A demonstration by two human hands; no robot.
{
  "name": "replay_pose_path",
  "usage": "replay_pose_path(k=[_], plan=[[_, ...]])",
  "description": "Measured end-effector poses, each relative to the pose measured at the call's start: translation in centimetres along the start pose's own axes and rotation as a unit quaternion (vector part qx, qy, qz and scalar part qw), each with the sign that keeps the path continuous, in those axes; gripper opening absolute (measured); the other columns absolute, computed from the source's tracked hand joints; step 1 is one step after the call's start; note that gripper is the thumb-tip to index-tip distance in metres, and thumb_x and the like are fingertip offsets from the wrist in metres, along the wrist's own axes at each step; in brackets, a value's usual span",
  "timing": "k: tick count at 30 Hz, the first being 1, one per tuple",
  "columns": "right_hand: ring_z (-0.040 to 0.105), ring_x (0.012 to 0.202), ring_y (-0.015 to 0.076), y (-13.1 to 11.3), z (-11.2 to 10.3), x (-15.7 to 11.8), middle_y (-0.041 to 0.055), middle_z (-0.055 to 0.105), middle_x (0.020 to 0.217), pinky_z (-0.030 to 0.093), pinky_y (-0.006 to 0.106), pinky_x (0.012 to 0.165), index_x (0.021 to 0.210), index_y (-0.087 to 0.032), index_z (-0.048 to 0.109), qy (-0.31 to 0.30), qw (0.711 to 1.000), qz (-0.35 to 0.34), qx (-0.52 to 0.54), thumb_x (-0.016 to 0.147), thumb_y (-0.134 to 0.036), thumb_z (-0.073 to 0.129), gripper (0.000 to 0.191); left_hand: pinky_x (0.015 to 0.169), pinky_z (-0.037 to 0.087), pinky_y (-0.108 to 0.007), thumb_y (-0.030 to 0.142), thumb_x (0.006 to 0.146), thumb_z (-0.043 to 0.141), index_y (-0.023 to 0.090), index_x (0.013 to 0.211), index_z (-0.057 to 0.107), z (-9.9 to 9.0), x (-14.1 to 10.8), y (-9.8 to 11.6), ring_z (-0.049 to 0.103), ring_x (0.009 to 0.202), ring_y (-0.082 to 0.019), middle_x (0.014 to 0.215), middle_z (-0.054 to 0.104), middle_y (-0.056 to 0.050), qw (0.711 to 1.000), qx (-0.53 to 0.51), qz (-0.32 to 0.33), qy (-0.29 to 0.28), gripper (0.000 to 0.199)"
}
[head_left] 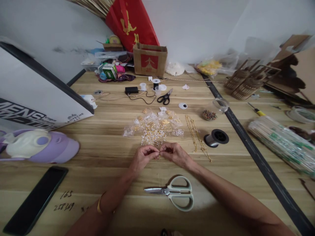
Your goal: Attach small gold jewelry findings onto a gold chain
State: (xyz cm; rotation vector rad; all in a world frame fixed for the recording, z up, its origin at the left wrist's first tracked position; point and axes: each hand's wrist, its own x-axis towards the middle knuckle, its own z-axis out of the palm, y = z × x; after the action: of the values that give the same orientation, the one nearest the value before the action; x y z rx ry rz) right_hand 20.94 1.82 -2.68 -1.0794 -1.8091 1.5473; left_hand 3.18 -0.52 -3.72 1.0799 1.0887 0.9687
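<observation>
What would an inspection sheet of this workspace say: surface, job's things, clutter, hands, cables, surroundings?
Surface: wood-grain table, dark strip along the right, handwritten numbers at lower left.
Job's things: bead pile beyond the hands; gold chains and spool to the right; pale scissors on the near side.
Clutter: phone at near left; black scissors farther back.
Hands: left hand and right hand meet, pinching a small piece, too tiny to identify.
Cables: thin black cable by the adapter.
Surroundings: red bag behind paper bag; white box at left.
</observation>
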Motion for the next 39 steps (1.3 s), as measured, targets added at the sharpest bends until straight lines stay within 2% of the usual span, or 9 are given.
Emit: replay_pose_path(k=[12,17,21,29,39], plan=[[0.037,0.058,0.0085,0.3,0.0,-0.2,-0.0034,0.046,0.064,0.028,0.020,0.052,0.080,-0.013,0.055,-0.033,0.998,-0.027,-0.040,0.086,-0.027,0.051,0.015,0.058,0.045,-0.023,0.033,0.062,0.076,0.013,0.070,0.066,0.0,0.0,0.4,0.057,0.056,-0.012,0.059,0.064,0.000,1.000,-0.012,-0.009,-0.010,0.023],[0.038,0.059,0.0090,0.2,-0.1,-0.3,-0.0026,0.049,0.067,0.029,0.021,0.054,0.082,-0.014,0.055,-0.036,0.996,-0.044,-0.062,0.088,-0.025,0.049,0.014,0.063,0.045,-0.023,0.031,0.068,0.073,0.013,0.073,0.068,-0.3,-0.1,0.3,0.057,0.062,-0.012,0.064,0.064,-0.001,0.999,-0.012,-0.011,-0.036,0.019],[0.041,0.060,0.0097,0.0,-0.1,-0.3,-0.0014,0.053,0.069,0.031,0.021,0.055,0.084,-0.014,0.056,-0.036,0.994,-0.054,-0.083,0.089,-0.025,0.049,0.014,0.065,0.046,-0.026,0.036,0.074,0.067,0.013,0.076,0.068,-0.4,0.0,-0.4,0.057,0.065,-0.013,0.072,0.065,-0.004,0.997,-0.061,-0.022,-0.047,0.023],[0.040,0.059,0.0092,-0.6,-0.1,-0.5,-0.0024,0.051,0.067,0.031,0.020,0.053,0.081,-0.015,0.054,-0.026,0.991,-0.063,-0.114,0.087,-0.020,0.049,0.009,0.063,0.043,-0.023,0.028,0.067,0.072,0.014,0.067,0.068,-0.2,0.1,0.1,0.055,0.059,-0.011,0.060,0.062,0.000,0.998,-0.046,-0.019,-0.041,0.016],[0.040,0.059,0.0094,-0.7,-0.1,-0.7,-0.0017,0.053,0.069,0.030,0.021,0.054,0.081,-0.015,0.052,-0.034,0.990,-0.065,-0.117,0.087,-0.019,0.049,0.008,0.061,0.042,-0.023,0.027,0.063,0.076,0.013,0.068,0.068,-0.3,0.1,-0.2,0.054,0.058,-0.011,0.060,0.063,0.000,0.997,-0.057,-0.020,-0.040,0.016]])
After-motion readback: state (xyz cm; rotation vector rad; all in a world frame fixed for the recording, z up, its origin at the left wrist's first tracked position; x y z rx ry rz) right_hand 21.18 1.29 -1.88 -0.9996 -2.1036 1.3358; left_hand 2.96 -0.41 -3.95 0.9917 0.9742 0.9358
